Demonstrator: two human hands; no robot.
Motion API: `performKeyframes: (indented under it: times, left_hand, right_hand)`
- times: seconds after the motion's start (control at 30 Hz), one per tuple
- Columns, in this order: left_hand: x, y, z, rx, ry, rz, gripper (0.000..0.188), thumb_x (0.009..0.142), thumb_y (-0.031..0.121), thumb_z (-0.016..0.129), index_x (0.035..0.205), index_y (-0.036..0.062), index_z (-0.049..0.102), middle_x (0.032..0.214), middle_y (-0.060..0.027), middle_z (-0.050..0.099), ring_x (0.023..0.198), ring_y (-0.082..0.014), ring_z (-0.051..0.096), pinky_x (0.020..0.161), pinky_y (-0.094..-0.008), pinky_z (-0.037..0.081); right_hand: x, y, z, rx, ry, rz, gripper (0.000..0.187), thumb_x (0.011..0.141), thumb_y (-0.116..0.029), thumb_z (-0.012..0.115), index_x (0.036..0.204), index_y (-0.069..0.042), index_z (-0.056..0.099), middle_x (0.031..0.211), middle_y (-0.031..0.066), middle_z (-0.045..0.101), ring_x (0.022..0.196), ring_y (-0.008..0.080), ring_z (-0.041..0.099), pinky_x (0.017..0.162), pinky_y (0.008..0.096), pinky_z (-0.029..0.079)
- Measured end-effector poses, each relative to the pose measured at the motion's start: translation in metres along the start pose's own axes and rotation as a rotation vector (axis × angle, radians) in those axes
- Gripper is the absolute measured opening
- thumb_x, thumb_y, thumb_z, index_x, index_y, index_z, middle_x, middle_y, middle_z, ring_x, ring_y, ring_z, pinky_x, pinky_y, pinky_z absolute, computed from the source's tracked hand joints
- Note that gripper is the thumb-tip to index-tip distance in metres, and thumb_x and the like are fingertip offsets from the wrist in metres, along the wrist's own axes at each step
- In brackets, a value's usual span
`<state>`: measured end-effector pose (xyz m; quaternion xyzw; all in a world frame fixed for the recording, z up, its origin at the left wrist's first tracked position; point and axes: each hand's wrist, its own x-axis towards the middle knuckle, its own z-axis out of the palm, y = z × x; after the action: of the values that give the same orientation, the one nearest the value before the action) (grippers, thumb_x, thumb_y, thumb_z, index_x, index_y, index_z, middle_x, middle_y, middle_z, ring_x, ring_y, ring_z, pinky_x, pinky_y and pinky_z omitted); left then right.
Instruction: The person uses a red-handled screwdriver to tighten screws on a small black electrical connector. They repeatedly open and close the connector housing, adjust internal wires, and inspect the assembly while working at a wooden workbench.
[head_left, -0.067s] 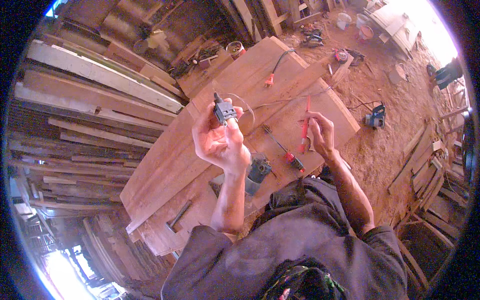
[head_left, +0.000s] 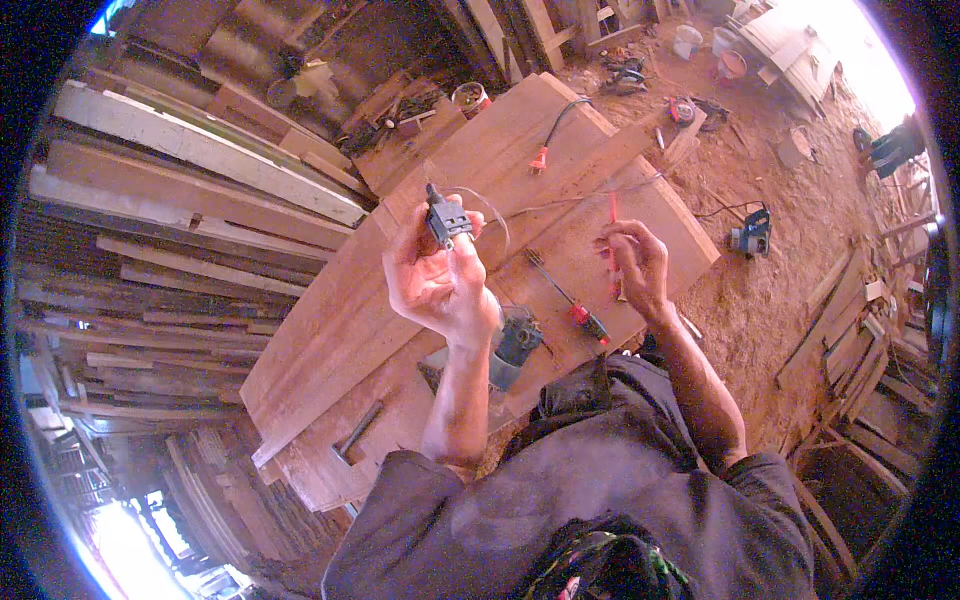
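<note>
One dark switch block (head_left: 450,220): in left grip (head_left: 437,285), above wooden tabletop (head_left: 330,350).
Left grip: grasping the switch block, most of it showing.
Block feel: probably light, stiff, maybe breakable; take by flat sides, clear of thin wire (head_left: 507,232).
Right grip (head_left: 641,268): grasping slim red tool (head_left: 613,208), partly hidden.
Red tool feel: likely light, rigid, smooth; hold mid-length.
</note>
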<state>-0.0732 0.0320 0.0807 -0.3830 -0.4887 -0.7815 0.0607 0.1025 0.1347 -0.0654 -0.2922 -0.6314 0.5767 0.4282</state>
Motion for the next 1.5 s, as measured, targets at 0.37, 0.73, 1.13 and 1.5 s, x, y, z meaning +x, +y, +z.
performKeyframes:
  times: [0.37,0.73,1.13,1.5]
  left_hand:
    - [0.006,-0.002,0.003,0.016,-0.074,0.016,0.043,0.079,-0.007,0.065,0.121,-0.0082,0.053,0.106,-0.0189,0.065,0.087,-0.0248,0.068,0.079,-0.0358,0.058]
    - [0.005,-0.001,0.003,0.056,-0.113,0.024,0.040,0.085,0.009,0.071,0.119,-0.0056,0.055,0.106,-0.0212,0.066,0.083,-0.0261,0.068,0.073,-0.0352,0.059]
    - [0.005,-0.001,0.001,0.018,-0.162,0.041,0.040,0.081,-0.001,0.069,0.118,-0.0092,0.057,0.102,-0.0158,0.064,0.086,-0.0230,0.068,0.079,-0.0339,0.057]
    - [0.006,-0.001,-0.005,0.057,-0.203,0.088,0.038,0.081,0.002,0.071,0.115,-0.0110,0.059,0.102,-0.0162,0.063,0.086,-0.0236,0.067,0.078,-0.0331,0.057]
  right_hand:
    - [0.004,-0.175,0.040,-0.137,-0.252,-0.259,0.034,0.086,0.001,0.062,0.120,0.000,0.064,0.077,0.0093,0.062,0.057,0.0129,0.057,0.055,0.0262,0.044]
    - [0.005,-0.188,0.036,-0.225,-0.306,-0.250,0.034,0.087,0.000,0.061,0.121,0.000,0.063,0.073,0.0100,0.058,0.059,0.0175,0.054,0.057,0.0297,0.044]
    - [0.014,-0.201,0.021,-0.240,-0.423,-0.144,0.032,0.088,-0.001,0.062,0.120,-0.001,0.064,0.083,0.0117,0.066,0.063,0.0172,0.061,0.062,0.0290,0.049]
    - [0.005,-0.204,0.024,-0.224,-0.391,-0.089,0.030,0.089,-0.005,0.062,0.119,0.000,0.064,0.089,0.0177,0.069,0.070,0.0282,0.067,0.062,0.0350,0.052]
